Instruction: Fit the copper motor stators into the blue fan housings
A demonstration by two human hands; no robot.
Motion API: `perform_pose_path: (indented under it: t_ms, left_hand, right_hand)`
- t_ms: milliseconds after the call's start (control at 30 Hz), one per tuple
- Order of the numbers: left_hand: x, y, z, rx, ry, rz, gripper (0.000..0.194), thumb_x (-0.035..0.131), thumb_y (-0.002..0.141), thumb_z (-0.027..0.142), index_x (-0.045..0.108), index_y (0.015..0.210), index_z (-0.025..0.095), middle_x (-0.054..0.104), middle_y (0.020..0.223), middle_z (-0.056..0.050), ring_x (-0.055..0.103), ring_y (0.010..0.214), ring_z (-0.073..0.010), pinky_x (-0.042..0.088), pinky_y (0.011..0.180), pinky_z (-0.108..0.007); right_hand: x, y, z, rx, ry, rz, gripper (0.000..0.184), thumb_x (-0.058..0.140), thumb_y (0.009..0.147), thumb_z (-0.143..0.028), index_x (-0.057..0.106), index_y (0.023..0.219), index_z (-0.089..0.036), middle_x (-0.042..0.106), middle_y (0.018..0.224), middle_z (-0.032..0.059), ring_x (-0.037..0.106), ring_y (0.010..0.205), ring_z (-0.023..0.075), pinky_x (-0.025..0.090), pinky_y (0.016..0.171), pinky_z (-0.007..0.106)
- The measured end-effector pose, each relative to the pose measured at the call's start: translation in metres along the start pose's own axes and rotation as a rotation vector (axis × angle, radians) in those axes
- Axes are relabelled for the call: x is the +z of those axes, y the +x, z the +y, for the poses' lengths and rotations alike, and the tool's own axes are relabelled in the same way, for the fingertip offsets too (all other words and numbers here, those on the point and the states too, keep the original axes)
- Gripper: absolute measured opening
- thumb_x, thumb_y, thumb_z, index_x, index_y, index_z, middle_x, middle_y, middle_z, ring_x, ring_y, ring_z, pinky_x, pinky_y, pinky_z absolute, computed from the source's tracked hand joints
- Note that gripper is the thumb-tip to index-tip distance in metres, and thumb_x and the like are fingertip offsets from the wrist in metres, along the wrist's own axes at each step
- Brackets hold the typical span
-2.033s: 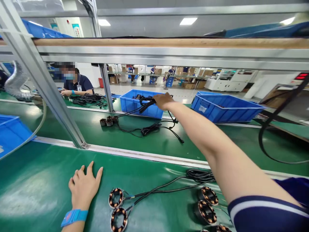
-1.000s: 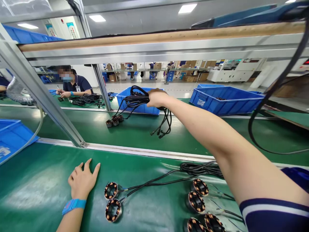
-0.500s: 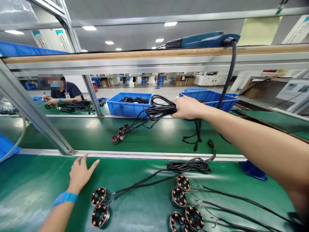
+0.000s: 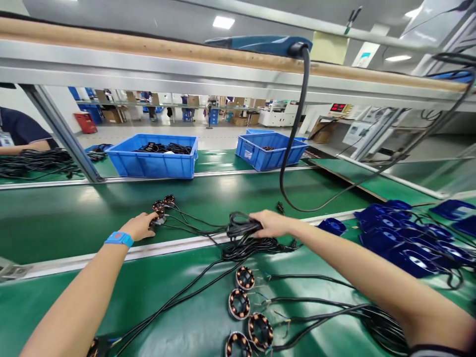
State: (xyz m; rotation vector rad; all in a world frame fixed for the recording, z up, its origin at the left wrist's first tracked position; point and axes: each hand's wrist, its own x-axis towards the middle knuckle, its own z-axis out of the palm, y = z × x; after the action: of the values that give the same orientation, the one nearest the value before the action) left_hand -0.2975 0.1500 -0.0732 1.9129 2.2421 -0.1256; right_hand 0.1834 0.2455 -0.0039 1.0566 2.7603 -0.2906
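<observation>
My right hand [image 4: 270, 224] grips a bundle of black cables [image 4: 241, 226], holding it just above another coiled cable bundle [image 4: 256, 248] at the white rail. From the held bundle, cables run left to a small cluster of motor stators with copper windings [image 4: 159, 206] on the far green surface. My left hand [image 4: 140, 227] reaches to the nearest stator of that cluster, its fingers closed around it. On the near mat, several more stators [image 4: 238, 303] stand in a group with black cables leading right. Part of another stator [image 4: 93, 347] shows at the bottom left.
Two blue bins [image 4: 156, 166] [image 4: 260, 151] stand beyond the far surface. Many dark blue plastic housings [image 4: 394, 238] are piled at right. A blue power tool [image 4: 260, 45] lies on the overhead shelf, its thick cord [image 4: 293, 134] hanging down. A person's sleeve [image 4: 22, 126] is at far left.
My right hand has brought the cable bundle down toward the rail. My left hand has moved from the near mat to the far stators. The view has swung right.
</observation>
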Motion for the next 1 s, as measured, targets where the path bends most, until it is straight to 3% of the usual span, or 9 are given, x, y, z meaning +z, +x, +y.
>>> perform_pose_path:
  t_ms: [167,333,400,533,633,700,767,867,1000]
  left_hand:
    - [-0.001,-0.036,0.003,-0.065,0.046,0.021,0.066,0.073,0.079,0.039,0.053,0.139,0.02,0.048,0.143,-0.016,0.063,0.108,-0.0295,0.051,0.096,-0.046]
    - [0.016,-0.125,-0.005,-0.203,0.05,0.031,0.069,0.067,0.078,0.041,0.049,0.141,0.019,0.035,0.154,-0.021,0.063,0.115,-0.0398,0.05,0.097,-0.049]
    - [0.03,-0.159,-0.003,-0.258,0.024,0.013,0.069,0.067,0.077,0.043,0.049,0.14,0.02,0.032,0.157,-0.02,0.065,0.111,-0.0408,0.051,0.094,-0.049]
    - [0.049,-0.206,0.015,-0.316,-0.079,-0.026,0.065,0.068,0.076,0.048,0.054,0.134,0.023,0.03,0.159,-0.018,0.066,0.109,-0.041,0.052,0.093,-0.051]
    - [0.05,-0.228,0.028,-0.335,-0.15,-0.037,0.06,0.067,0.077,0.052,0.058,0.132,0.028,0.029,0.163,-0.013,0.069,0.104,-0.0394,0.051,0.095,-0.053]
    - [0.048,-0.242,0.029,-0.347,-0.225,-0.032,0.06,0.067,0.078,0.061,0.06,0.131,0.035,0.025,0.166,-0.006,0.068,0.108,-0.0386,0.053,0.094,-0.052]
    - [0.05,-0.256,0.024,-0.358,-0.438,0.063,0.064,0.067,0.074,0.072,0.062,0.129,0.039,0.022,0.167,-0.002,0.065,0.115,-0.0366,0.054,0.096,-0.049]
    - [0.067,-0.272,0.01,-0.412,-0.88,0.397,0.076,0.06,0.075,0.081,0.06,0.133,0.031,0.034,0.161,-0.008,0.065,0.118,-0.0327,0.052,0.103,-0.047]
    - [0.104,-0.28,-0.002,-0.555,-1.032,0.63,0.079,0.041,0.087,0.082,0.051,0.137,0.022,0.061,0.134,-0.014,0.065,0.118,-0.0303,0.047,0.107,-0.049]
  right_hand:
    - [0.05,-0.002,0.007,-0.043,0.09,-0.052,0.064,0.068,0.083,-0.063,0.063,0.129,-0.02,0.069,0.122,0.0168,0.066,0.112,0.0357,0.049,0.096,0.042]
    - [0.022,0.012,0.03,-0.135,0.304,-0.414,0.074,0.074,0.072,-0.071,0.067,0.129,-0.025,0.068,0.129,0.0062,0.065,0.117,0.0323,0.051,0.098,0.036]
    - [0.002,0.038,0.021,-0.133,0.259,-0.355,0.068,0.068,0.079,-0.071,0.069,0.126,-0.023,0.067,0.129,0.0074,0.063,0.118,0.0305,0.049,0.1,0.035]
    - [-0.024,0.12,-0.051,-0.131,0.14,0.058,0.063,0.056,0.094,-0.066,0.055,0.142,-0.025,0.062,0.132,0.0102,0.06,0.12,0.0259,0.045,0.104,0.035]
    - [-0.022,0.182,-0.119,-0.113,0.093,0.141,0.064,0.056,0.094,-0.067,0.046,0.149,-0.036,0.051,0.144,0.0106,0.052,0.129,0.0294,0.04,0.109,0.042]
    - [-0.016,0.211,-0.152,-0.044,0.047,0.122,0.067,0.067,0.087,-0.067,0.052,0.144,-0.035,0.051,0.141,0.0145,0.051,0.129,0.0379,0.041,0.106,0.052]
    - [-0.008,0.23,-0.17,0.033,0.009,0.084,0.062,0.072,0.085,-0.061,0.059,0.138,-0.033,0.056,0.133,0.0167,0.054,0.123,0.0412,0.043,0.101,0.058]
    - [0.004,0.243,-0.177,0.083,-0.029,0.079,0.051,0.066,0.093,-0.055,0.059,0.137,-0.03,0.056,0.133,0.0139,0.055,0.123,0.0362,0.045,0.1,0.055]
    - [0.016,0.247,-0.171,0.136,-0.084,0.063,0.043,0.063,0.097,-0.043,0.06,0.137,-0.025,0.057,0.134,0.0118,0.048,0.129,0.0334,0.046,0.1,0.053]
